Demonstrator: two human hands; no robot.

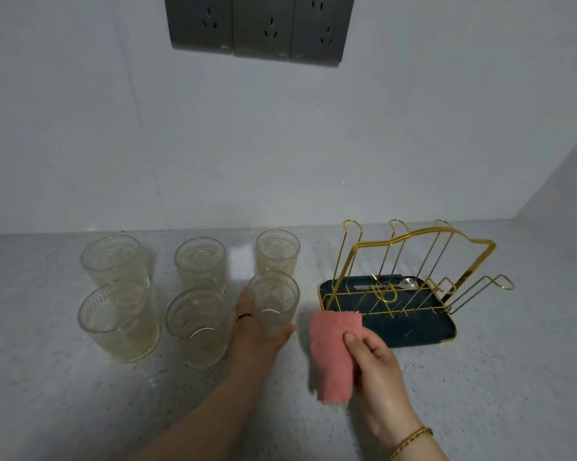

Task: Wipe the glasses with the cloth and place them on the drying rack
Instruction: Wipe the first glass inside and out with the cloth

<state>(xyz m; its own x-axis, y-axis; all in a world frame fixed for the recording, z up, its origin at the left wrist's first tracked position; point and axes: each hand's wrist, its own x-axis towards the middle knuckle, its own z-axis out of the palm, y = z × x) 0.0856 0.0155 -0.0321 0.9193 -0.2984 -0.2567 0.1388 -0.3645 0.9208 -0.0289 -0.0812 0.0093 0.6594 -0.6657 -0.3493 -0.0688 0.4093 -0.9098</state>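
Several ribbed clear glasses stand upright in two rows on the speckled counter (64, 404). My left hand (257, 337) grips the front right glass (273, 301), fingers wrapped behind it and thumb at its base. My right hand (375, 364) holds a folded pink cloth (333, 354) just right of that glass, thumb on top of the cloth. The gold wire drying rack (413, 261) sits on a dark green tray (443, 334) to the right, with no glass on its prongs.
The other glasses include one at the back right (277, 254), one at the back middle (200, 264) and one at the front middle (197, 327). A white wall carries grey power sockets (260, 24). A side wall closes the right corner.
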